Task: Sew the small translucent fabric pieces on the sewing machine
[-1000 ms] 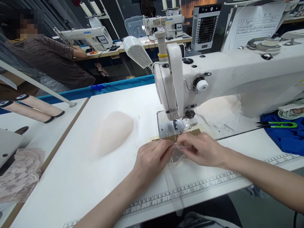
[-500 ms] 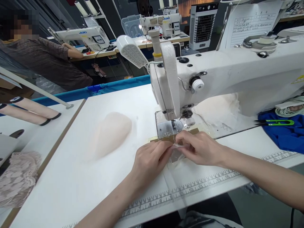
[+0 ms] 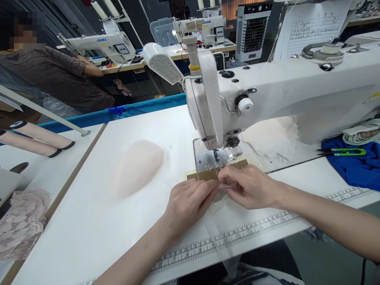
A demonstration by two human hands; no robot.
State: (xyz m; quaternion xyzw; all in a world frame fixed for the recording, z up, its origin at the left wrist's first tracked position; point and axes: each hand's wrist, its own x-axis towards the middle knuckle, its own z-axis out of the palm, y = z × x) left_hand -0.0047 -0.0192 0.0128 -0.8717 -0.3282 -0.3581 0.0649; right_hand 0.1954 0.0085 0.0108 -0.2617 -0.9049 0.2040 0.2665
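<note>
A thin, sheer whitish strip of fabric (image 3: 228, 186) is pinched between my hands in front of the sewing machine (image 3: 204, 107). My left hand (image 3: 190, 202) has its thumb and fingers closed on the strip's left part. Close beside it, my right hand (image 3: 247, 186) pinches the same strip, its fingers curled. Just behind the fingertips are the metal needle plate (image 3: 204, 161) and a brown strip (image 3: 204, 175) lying along its front. The presser foot (image 3: 219, 156) stands over the plate. Part of the sheer fabric hangs down over the table's front edge.
A pale beige fabric piece (image 3: 142, 168) lies on the white table left of the machine. Green thread snips (image 3: 347, 152) rest on blue cloth (image 3: 350, 168) at right. Lace (image 3: 25, 225) and thread cones (image 3: 44, 140) sit at far left. Another person (image 3: 59, 75) sits beyond.
Both hands stay nearly in place, still pinching the sheer strip. My left fingers have flattened and extended slightly to the right. The sheer fabric now shows hanging below the table edge.
</note>
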